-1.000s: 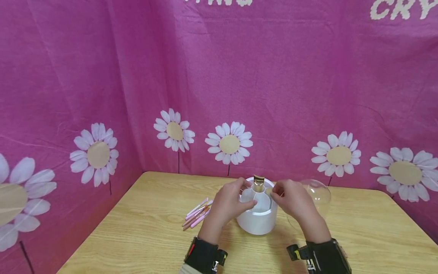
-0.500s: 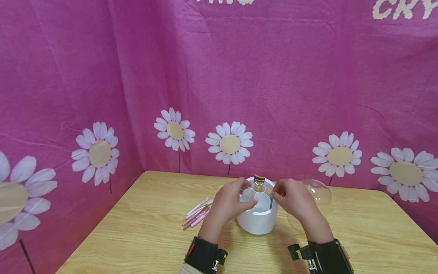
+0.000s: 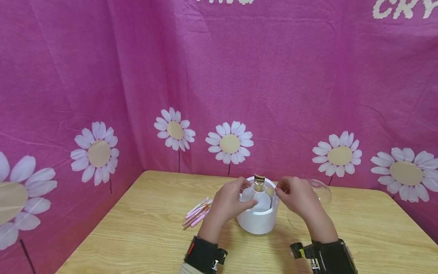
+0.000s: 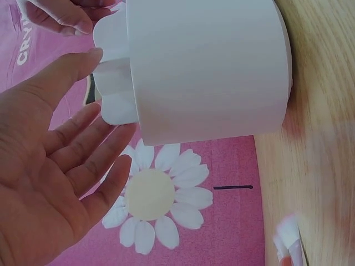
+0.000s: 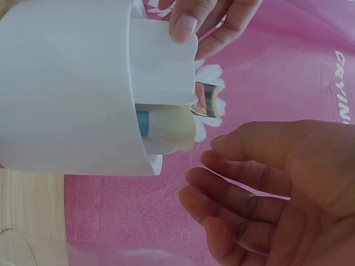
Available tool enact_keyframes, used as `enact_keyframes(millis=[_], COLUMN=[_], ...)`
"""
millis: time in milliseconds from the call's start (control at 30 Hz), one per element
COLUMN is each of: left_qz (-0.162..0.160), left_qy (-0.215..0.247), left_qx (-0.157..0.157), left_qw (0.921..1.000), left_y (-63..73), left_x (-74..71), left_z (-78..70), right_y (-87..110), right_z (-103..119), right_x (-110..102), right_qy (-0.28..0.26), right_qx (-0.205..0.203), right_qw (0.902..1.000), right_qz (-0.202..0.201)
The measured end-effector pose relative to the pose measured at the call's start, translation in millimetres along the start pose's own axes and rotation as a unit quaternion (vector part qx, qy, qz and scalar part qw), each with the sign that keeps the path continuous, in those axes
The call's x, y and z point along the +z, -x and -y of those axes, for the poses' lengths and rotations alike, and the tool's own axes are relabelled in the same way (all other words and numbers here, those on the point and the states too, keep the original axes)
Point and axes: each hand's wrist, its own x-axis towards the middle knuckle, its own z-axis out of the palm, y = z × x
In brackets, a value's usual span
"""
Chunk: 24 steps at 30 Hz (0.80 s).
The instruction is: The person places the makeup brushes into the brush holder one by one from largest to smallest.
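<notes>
A round white makeup brush holder point(image 3: 257, 224) stands upright on the table, with a scalloped insert point(image 5: 163, 61) rising above its rim. My left hand point(image 3: 227, 201) holds the insert from the left, thumb at the front and fingers behind. In the middle compartment a flat-topped makeup brush point(image 3: 259, 182) with a gold ferrule stands bristles up. A fluffy pale brush point(image 5: 175, 127) with a blue part below its bristles sits in a side compartment. Just right of the holder, my right hand point(image 3: 297, 196) is loosely curled, with nothing between its fingers.
Several slim pink and brown makeup brushes point(image 3: 197, 215) lie in a loose bunch on the wooden table point(image 3: 143, 236), left of the holder. A clear dome cover point(image 3: 323, 188) stands behind the right hand. A pink cloth with daisies point(image 3: 280, 76) hangs behind.
My right hand has drawn slightly right, away from the holder's rim, leaving the pale brush in its compartment. The left hand has stayed in place.
</notes>
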Motion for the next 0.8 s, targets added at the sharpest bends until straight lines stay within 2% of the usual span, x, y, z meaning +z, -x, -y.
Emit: enact_keyframes(millis=[300,800], left_qz=[0.006,0.038], left_qy=[0.011,0.024], left_qx=[-0.006,0.001], left_qw=[0.9999,0.9990], left_y=[1.0,1.1], left_x=[-3.4,-8.7], left_z=[-0.8,-7.9], right_y=[0.5,1.6], right_z=[-0.4,1.1], right_x=[-3.7,-3.0], right_qy=[0.000,0.004], right_qx=[-0.002,-0.008], right_qw=[1.0000,0.9999], right_qz=[-0.007,-0.006])
